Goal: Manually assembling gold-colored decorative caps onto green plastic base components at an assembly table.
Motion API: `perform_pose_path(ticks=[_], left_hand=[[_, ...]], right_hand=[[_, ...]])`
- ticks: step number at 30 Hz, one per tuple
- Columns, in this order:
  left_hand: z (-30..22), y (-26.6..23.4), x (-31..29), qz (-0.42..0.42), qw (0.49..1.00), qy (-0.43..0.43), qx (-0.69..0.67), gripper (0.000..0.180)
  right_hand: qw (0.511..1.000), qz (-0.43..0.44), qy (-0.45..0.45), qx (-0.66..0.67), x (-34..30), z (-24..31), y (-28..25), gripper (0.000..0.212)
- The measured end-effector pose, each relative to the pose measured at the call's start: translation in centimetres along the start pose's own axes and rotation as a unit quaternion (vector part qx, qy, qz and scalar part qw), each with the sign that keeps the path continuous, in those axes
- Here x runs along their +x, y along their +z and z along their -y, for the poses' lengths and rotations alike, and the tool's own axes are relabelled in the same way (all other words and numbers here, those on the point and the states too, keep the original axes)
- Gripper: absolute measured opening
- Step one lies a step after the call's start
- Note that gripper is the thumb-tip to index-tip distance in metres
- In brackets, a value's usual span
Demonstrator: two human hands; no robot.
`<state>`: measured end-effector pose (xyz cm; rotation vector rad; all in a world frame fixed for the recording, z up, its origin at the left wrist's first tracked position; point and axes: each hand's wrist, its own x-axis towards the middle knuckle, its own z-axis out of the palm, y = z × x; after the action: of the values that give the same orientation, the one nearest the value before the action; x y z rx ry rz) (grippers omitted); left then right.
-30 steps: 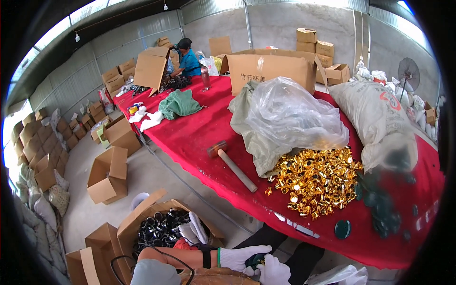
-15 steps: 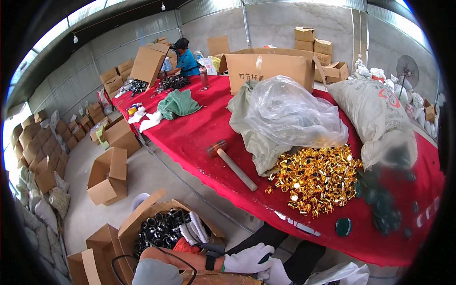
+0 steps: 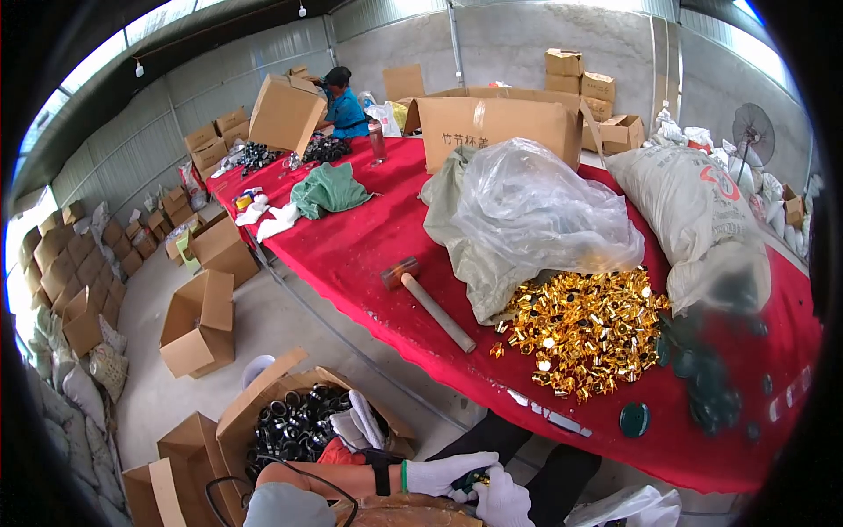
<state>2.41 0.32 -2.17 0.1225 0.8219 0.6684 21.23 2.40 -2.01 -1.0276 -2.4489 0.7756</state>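
Note:
My left hand (image 3: 443,474), in a white knit glove, is closed round a dark green piece (image 3: 464,481), probably a lid, low over my lap. Against it my right hand (image 3: 505,499), gloved too, is closed at a small gold piece (image 3: 481,478); the gloves hide most of both pieces. In front, on the red-covered table (image 3: 369,299), lies a heap of shiny gold parts (image 3: 584,334). A round dark green lid (image 3: 634,420) lies by the near edge, and more dark green lids (image 3: 707,382) lie right of the heap, partly blurred.
A mallet (image 3: 435,307) lies left of the heap. Behind it are clear plastic sheeting (image 3: 544,206), a full woven sack (image 3: 685,202) and a large carton (image 3: 500,132). Left of me stands a carton of black rings (image 3: 294,426). A person (image 3: 347,110) works at the table's far end.
My hands have shifted slightly, and the green piece with gold beside it now shows between them. At the far end, the co-worker's carton has tilted and moved right.

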Motion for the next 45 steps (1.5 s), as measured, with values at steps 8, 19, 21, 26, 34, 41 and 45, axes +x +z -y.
perform_pose_path(ticks=[8,19,21,26,34,41,45], left_hand=[[1.9,-1.1,2.5,-0.133,0.844,0.345,0.388,0.036],[-0.7,1.0,1.0,-0.155,0.928,0.18,0.288,0.046],[-1.4,-0.1,0.1,-0.006,0.995,0.065,0.072,0.038],[-0.8,0.0,0.1,0.068,0.997,-0.025,-0.021,0.046],[0.2,0.2,0.5,-0.017,0.995,0.053,0.082,0.036],[0.5,1.5,1.0,-0.162,0.663,0.369,0.631,0.049],[1.6,-1.7,3.1,-0.181,0.688,0.412,0.569,0.05]], right_hand=[[0.87,0.024,0.2,0.451,1.3,2.1,-2.1,0.022],[0.975,-0.014,0.1,0.199,0.3,0.0,-0.8,0.03],[0.997,-0.067,-0.032,0.021,0.5,0.9,-1.4,0.036],[0.988,-0.097,-0.12,-0.011,0.5,-0.4,-0.8,0.036],[0.998,0.026,0.048,0.033,0.0,1.0,-0.9,0.015],[0.517,0.189,0.321,0.771,0.6,-3.1,0.0,0.027],[0.912,0.038,0.214,0.349,1.5,1.6,-2.5,0.031]])
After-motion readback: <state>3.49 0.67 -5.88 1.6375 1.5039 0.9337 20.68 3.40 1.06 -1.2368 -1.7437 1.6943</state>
